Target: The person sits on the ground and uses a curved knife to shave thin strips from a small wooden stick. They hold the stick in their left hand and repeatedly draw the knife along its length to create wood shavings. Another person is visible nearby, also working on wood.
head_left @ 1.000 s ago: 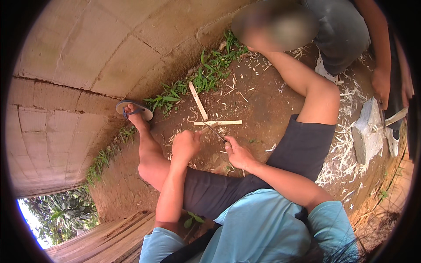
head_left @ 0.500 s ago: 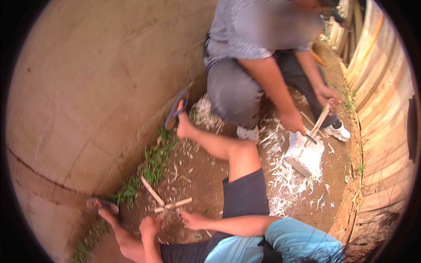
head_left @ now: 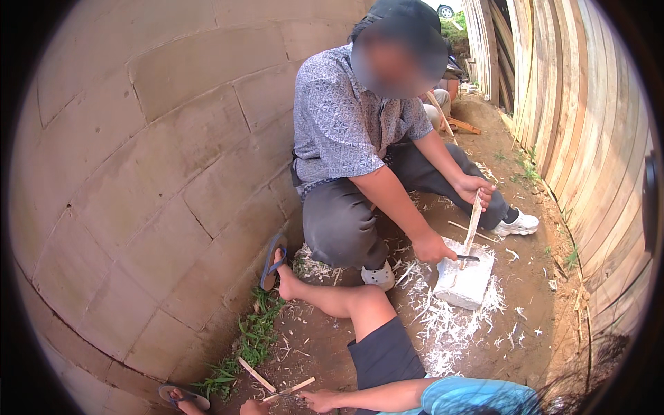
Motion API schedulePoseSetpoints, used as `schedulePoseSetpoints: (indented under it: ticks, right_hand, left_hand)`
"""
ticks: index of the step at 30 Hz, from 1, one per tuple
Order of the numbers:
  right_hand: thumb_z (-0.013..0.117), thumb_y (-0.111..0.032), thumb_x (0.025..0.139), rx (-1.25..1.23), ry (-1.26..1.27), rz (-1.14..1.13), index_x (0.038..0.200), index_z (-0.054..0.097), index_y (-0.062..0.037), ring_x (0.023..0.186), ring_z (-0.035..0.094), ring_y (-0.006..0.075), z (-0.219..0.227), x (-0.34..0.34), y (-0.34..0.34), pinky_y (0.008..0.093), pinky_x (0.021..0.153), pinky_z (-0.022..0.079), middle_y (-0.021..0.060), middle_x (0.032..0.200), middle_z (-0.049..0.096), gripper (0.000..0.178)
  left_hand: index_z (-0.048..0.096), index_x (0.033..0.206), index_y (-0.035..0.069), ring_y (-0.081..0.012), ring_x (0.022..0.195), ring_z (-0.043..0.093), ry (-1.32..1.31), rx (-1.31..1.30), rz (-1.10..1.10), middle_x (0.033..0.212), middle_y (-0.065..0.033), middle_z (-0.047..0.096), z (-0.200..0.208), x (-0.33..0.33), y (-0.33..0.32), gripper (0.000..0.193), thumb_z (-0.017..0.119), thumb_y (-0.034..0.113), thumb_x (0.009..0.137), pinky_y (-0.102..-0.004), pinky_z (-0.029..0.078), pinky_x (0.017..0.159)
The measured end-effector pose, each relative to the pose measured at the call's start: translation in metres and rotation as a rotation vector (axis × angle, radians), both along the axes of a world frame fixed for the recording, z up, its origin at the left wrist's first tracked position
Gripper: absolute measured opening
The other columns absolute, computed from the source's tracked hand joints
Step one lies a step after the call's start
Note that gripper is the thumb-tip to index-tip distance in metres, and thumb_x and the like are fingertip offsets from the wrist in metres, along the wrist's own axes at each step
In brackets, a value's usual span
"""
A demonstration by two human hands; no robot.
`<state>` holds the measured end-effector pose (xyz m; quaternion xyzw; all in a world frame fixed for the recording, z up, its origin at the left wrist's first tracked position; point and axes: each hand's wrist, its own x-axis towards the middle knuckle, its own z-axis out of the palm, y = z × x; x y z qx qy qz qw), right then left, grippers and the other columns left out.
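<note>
Low in the picture, my right hand [head_left: 320, 400] is closed around something thin and dark that I cannot make out. My left hand [head_left: 254, 408], partly cut off by the lower edge, is closed at the lower end of a pale wooden stick [head_left: 297, 387]. A second wooden stick [head_left: 256, 374] slants down to meet it; whether I hold that one too, I cannot tell. Across from me, a co-worker's hand [head_left: 477, 191] grips the top of a wooden strip [head_left: 472, 228]. The co-worker's other hand presses a knife [head_left: 468, 258] against it, above a white block [head_left: 467, 282].
White shavings [head_left: 443, 346] cover the dirt around the block. My bare leg [head_left: 346, 301] stretches toward a block wall [head_left: 166, 187] with grass [head_left: 259, 339] at its foot. A wooden plank fence [head_left: 588, 131] borders the right. Farther back sits another person [head_left: 443, 104], mostly hidden.
The view has tilted up, so my hands, legs and the co-worker sit lower in the picture. The co-worker's wooden strip stands more upright, knife still near its lower end.
</note>
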<state>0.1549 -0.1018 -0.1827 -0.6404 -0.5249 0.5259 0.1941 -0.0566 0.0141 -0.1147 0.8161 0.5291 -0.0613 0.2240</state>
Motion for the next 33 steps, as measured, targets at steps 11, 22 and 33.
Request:
schedulePoseSetpoints:
  ticks: [11, 22, 33]
  right_hand:
    - [0.044, -0.026, 0.091, -0.046, -0.071, 0.001, 0.136, 0.036, -0.018, 0.082, 0.063, 0.0347, 0.005, 0.001, -0.001, 0.0465, 0.07, 0.047, 0.019, 0.088, 0.063, 0.047]
    - [0.044, -0.024, 0.091, -0.071, -0.091, 0.009, 0.136, 0.035, -0.0166, 0.086, 0.063, 0.0356, 0.007, -0.005, -0.001, 0.0471, 0.072, 0.048, 0.02, 0.091, 0.063, 0.047]
    - [0.045, -0.023, 0.09, -0.079, -0.113, 0.007, 0.136, 0.035, -0.0153, 0.089, 0.063, 0.0365, 0.005, -0.005, -0.002, 0.0476, 0.073, 0.048, 0.021, 0.095, 0.063, 0.047]
  left_hand:
    - [0.063, 0.106, -0.002, -0.0435, 0.1, 0.06, -0.001, 0.005, -0.01, 0.103, -0.0283, 0.063, -0.023, -0.002, 0.011, 0.04, 0.053, 0.032, 0.087, -0.0514, 0.047, 0.084]
    - [0.063, 0.108, -0.002, -0.0443, 0.105, 0.057, -0.062, 0.088, -0.072, 0.108, -0.029, 0.062, -0.072, -0.025, 0.023, 0.042, 0.049, 0.033, 0.09, -0.0516, 0.045, 0.089]
    - [0.067, 0.097, -0.002, -0.0422, 0.098, 0.061, -0.017, -0.036, 0.035, 0.098, -0.0279, 0.064, -0.025, -0.009, 0.013, 0.038, 0.053, 0.032, 0.087, -0.0512, 0.048, 0.083]
